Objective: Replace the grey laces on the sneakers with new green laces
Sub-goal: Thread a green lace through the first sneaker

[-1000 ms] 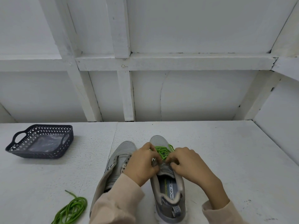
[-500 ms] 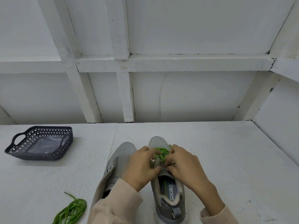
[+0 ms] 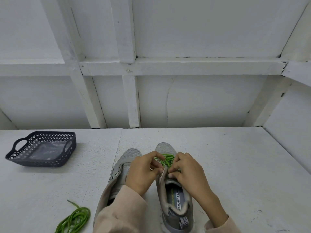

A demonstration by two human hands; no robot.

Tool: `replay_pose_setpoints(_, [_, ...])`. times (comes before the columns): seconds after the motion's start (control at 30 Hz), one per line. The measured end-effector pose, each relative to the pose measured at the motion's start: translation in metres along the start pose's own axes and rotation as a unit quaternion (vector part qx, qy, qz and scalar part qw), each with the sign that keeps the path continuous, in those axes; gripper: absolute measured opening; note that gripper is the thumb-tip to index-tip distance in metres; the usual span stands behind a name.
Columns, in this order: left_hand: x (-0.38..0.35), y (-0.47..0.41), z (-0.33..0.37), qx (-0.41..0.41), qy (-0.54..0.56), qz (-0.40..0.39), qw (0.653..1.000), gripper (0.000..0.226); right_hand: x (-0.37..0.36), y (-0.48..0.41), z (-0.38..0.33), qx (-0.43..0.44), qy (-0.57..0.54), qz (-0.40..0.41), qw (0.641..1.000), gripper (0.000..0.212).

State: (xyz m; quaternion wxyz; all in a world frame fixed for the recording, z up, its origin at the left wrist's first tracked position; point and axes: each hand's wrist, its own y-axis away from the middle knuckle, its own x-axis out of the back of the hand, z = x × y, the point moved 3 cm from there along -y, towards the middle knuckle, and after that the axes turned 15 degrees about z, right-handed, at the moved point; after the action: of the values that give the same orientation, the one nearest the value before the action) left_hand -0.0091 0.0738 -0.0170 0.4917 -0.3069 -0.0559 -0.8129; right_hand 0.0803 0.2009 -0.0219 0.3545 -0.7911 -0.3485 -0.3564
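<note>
Head view: relacing looks under way on 1 of 2 sneakers. The left hand (image 3: pixel 143 172) and right hand (image 3: pixel 188 172), fingers curled, pinch the green lace (image 3: pixel 166 159) bunched over the right sneaker (image 3: pixel 178 199), at 12 o'clock from the knuckles. The left sneaker (image 3: pixel 129 155) appears laceless. A spare lace (image 3: pixel 74 221) lies coiled at 7 o'clock on the table (image 3: pixel 235 165).

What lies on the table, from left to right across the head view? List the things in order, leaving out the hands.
Dark basket → loose coil of green lace → grey sneaker with no lace showing → grey sneaker with the green lace.
</note>
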Motion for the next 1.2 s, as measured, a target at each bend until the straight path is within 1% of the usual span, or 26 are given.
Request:
replay_pose_setpoints(0.13, [0.001, 0.000, -0.001, 0.002, -0.002, 0.003, 1.000, 0.030, 0.001, 0.002, 0.003, -0.022, -0.059, -0.013, 0.998, 0.007])
replay_pose_setpoints(0.27, [0.001, 0.000, -0.003, -0.007, -0.008, 0.006, 1.000, 0.032, -0.001, 0.004, 0.005, -0.049, -0.099, -0.004, 0.994, 0.004])
replay_pose_setpoints(0.3, [0.000, -0.001, -0.003, -0.011, -0.007, 0.005, 1.000, 0.030, -0.003, 0.005, 0.005, -0.058, -0.107, 0.001, 0.993, 0.005])
replay_pose_setpoints(0.37, [-0.001, 0.001, -0.002, -0.026, -0.009, -0.005, 1.000, 0.017, -0.006, 0.008, 0.005, -0.073, -0.116, 0.018, 0.990, 0.012])
replay_pose_setpoints(0.4, [-0.004, 0.002, -0.002, -0.042, -0.028, -0.016, 0.999, 0.021, -0.007, 0.009, 0.005, -0.077, -0.119, 0.029, 0.989, 0.016])
replay_pose_setpoints(0.47, [-0.011, 0.005, -0.004, -0.080, -0.082, -0.042, 0.993, 0.045, -0.009, 0.012, 0.004, -0.079, -0.122, 0.053, 0.988, 0.023])
replay_pose_setpoints(0.5, [-0.014, 0.005, -0.006, -0.088, -0.096, -0.045, 0.990, 0.050, -0.010, 0.013, 0.004, -0.080, -0.123, 0.065, 0.987, 0.025])
replay_pose_setpoints(0.57, [-0.017, 0.006, -0.009, -0.084, -0.101, -0.040, 0.991, 0.050, -0.011, 0.015, 0.003, -0.082, -0.140, 0.093, 0.982, 0.025])
replay_pose_setpoints(0.7, [-0.017, 0.005, -0.009, -0.097, -0.124, -0.015, 0.987, 0.041, -0.014, 0.015, 0.006, -0.090, -0.191, 0.145, 0.967, 0.025])
replay_pose_setpoints(0.83, [-0.017, 0.006, -0.009, -0.115, -0.156, -0.007, 0.981, 0.054, -0.013, 0.015, 0.007, -0.075, -0.223, 0.175, 0.956, 0.024])
replay_pose_setpoints(0.9, [-0.016, 0.005, -0.013, -0.107, -0.175, -0.004, 0.979, 0.056, -0.007, 0.012, 0.008, -0.067, -0.235, 0.193, 0.950, 0.023])
replay_pose_setpoints(0.97, [-0.014, 0.005, -0.017, -0.093, -0.171, -0.007, 0.981, 0.048, -0.001, 0.006, 0.010, -0.059, -0.249, 0.189, 0.948, 0.022])
replay_pose_setpoints(1.03, [-0.015, 0.005, -0.017, -0.098, -0.178, -0.017, 0.979, 0.045, 0.003, 0.001, 0.012, -0.060, -0.261, 0.167, 0.949, 0.023])
replay_pose_setpoints(1.13, [-0.017, 0.006, -0.015, -0.108, -0.184, -0.018, 0.977, 0.046, 0.003, -0.003, 0.013, -0.083, -0.280, 0.135, 0.947, 0.033])
replay_pose_setpoints(1.2, [-0.019, 0.007, -0.013, -0.116, -0.178, -0.008, 0.977, 0.052, 0.004, -0.004, 0.015, -0.091, -0.286, 0.126, 0.946, 0.037])
